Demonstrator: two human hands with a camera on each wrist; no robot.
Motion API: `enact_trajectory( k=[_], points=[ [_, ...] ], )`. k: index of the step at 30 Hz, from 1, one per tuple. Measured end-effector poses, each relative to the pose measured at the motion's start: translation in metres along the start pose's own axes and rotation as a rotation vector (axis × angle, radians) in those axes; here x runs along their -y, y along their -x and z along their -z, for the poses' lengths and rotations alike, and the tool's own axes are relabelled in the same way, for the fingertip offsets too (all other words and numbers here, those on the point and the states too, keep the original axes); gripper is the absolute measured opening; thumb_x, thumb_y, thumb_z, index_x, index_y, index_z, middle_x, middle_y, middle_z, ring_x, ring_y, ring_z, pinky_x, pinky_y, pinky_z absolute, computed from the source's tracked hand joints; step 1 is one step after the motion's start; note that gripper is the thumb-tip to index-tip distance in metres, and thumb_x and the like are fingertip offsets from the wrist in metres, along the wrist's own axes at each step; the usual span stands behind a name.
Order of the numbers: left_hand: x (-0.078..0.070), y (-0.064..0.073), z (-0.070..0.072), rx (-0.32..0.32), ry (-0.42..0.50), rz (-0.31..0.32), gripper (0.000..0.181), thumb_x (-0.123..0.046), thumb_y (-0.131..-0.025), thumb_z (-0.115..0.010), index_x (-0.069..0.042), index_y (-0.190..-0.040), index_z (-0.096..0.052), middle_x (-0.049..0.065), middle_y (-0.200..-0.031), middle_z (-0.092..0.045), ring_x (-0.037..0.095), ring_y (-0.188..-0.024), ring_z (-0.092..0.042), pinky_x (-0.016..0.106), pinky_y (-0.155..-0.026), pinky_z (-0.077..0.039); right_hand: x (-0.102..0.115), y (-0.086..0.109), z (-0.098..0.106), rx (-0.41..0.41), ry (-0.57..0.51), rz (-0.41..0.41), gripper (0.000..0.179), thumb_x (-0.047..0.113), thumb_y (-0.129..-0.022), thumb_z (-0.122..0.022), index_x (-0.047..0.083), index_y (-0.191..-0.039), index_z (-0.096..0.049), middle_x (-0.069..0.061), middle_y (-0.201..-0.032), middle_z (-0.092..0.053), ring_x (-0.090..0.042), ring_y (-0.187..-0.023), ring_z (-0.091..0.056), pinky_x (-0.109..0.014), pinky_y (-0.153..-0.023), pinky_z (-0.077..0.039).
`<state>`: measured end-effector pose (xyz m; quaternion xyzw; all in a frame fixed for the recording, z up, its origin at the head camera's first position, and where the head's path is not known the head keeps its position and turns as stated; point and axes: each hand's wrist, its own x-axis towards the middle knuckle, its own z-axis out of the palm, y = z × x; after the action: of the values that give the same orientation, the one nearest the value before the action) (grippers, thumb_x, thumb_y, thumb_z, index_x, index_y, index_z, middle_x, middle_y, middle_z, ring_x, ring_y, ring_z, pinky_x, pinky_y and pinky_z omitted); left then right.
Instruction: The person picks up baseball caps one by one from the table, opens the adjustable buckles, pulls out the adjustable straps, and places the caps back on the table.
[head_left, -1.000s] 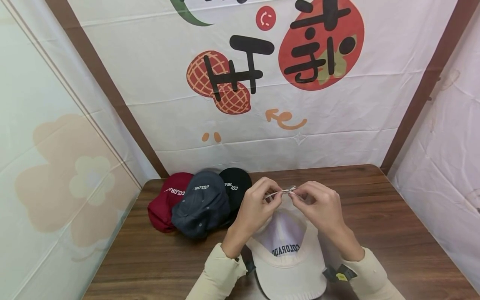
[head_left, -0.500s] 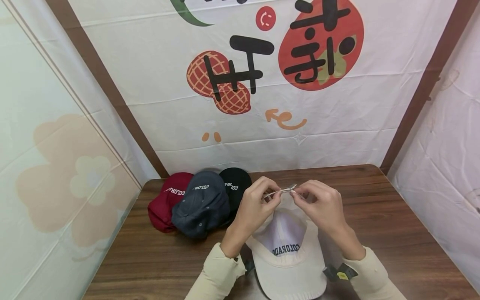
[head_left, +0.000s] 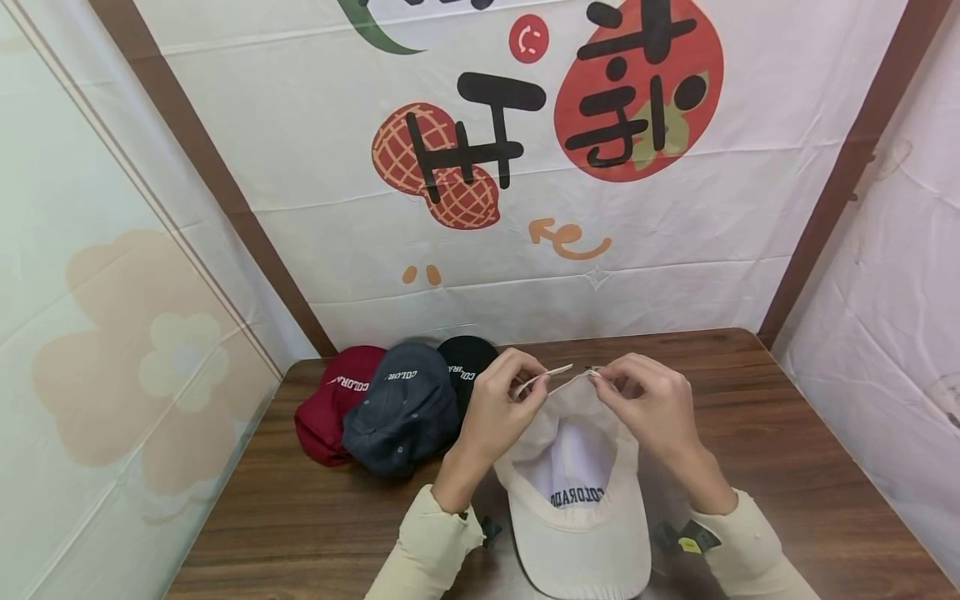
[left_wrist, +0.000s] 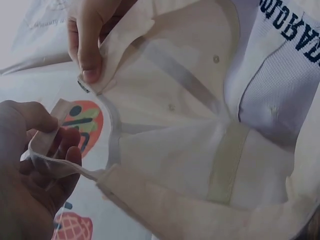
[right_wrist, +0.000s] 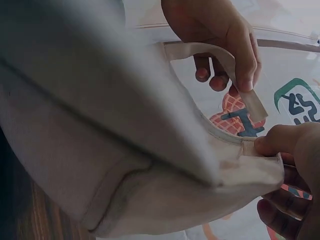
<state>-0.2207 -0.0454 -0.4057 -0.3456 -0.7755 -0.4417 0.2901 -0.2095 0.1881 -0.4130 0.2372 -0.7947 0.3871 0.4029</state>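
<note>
Pinching the strap [right_wrist: 257,107], the left hand [head_left: 497,402] might drop it if its grip slackens; the right hand [head_left: 657,404] pinches the cap [head_left: 581,554] reaching below both.

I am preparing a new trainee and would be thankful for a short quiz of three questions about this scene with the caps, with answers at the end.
1. Multiple choice: which part of the pale cap does the left hand pinch?
A) its strap
B) its brim
C) its printed lettering

2. True or false: the strap's free end is fastened to the side of the cap that the right hand holds.

3. Count and name: how many other caps lie on the table, and in which colours?

Key:
1. A
2. False; a gap shows between them.
3. Three: a dark red cap, a dark blue cap and a black cap.
</note>
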Motion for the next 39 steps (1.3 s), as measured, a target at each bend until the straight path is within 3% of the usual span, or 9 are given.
enact_trajectory(
  k=[14,22,29,39],
  points=[
    [0.0016,0.0029,0.0044,0.007,0.002,0.024,0.005,-0.011,-0.103,-0.068,-0.007,-0.102,-0.070,0.003,-0.091,-0.064,0.012,-0.071,-0.054,0.021,-0.060,-0.043,-0.0012,-0.0017,0.0022,0.004,0.001,0.023,0.017,0.000,-0.080,-0.089,0.013,-0.086,-0.081,0.006,-0.085,-0.079,-0.004,-0.062,-0.062,-0.016,-0.057,-0.051],
    [0.0036,0.0046,0.0056,0.034,0.045,-0.020,0.006,-0.006,-0.100,-0.069,-0.012,-0.101,-0.069,0.001,-0.092,-0.064,0.014,-0.070,-0.056,0.020,-0.062,-0.048,-0.0012,-0.0046,0.0040,0.008,0.015,0.003,0.019,-0.001,-0.078,-0.090,0.013,-0.088,-0.083,0.006,-0.083,-0.078,-0.002,-0.061,-0.061,-0.015,-0.058,-0.050],
    [0.0041,0.0072,0.0059,0.084,0.077,-0.067,0.007,-0.014,-0.105,-0.066,-0.013,-0.100,-0.071,0.000,-0.093,-0.066,0.011,-0.071,-0.056,0.020,-0.062,-0.050,-0.0002,-0.0058,0.0039,0.012,0.019,-0.003,0.020,0.000,-0.079,-0.090,0.015,-0.088,-0.083,0.008,-0.083,-0.078,-0.002,-0.060,-0.060,-0.016,-0.058,-0.050],
    [0.0034,0.0082,0.0055,0.101,0.077,-0.057,0.009,-0.010,-0.104,-0.066,-0.012,-0.097,-0.071,0.000,-0.092,-0.068,0.007,-0.072,-0.058,0.022,-0.063,-0.054,0.0020,-0.0061,0.0026,0.014,0.009,-0.001,0.018,0.002,-0.080,-0.091,0.016,-0.088,-0.082,0.008,-0.084,-0.079,-0.001,-0.061,-0.061,-0.018,-0.057,-0.052]
  ],
)
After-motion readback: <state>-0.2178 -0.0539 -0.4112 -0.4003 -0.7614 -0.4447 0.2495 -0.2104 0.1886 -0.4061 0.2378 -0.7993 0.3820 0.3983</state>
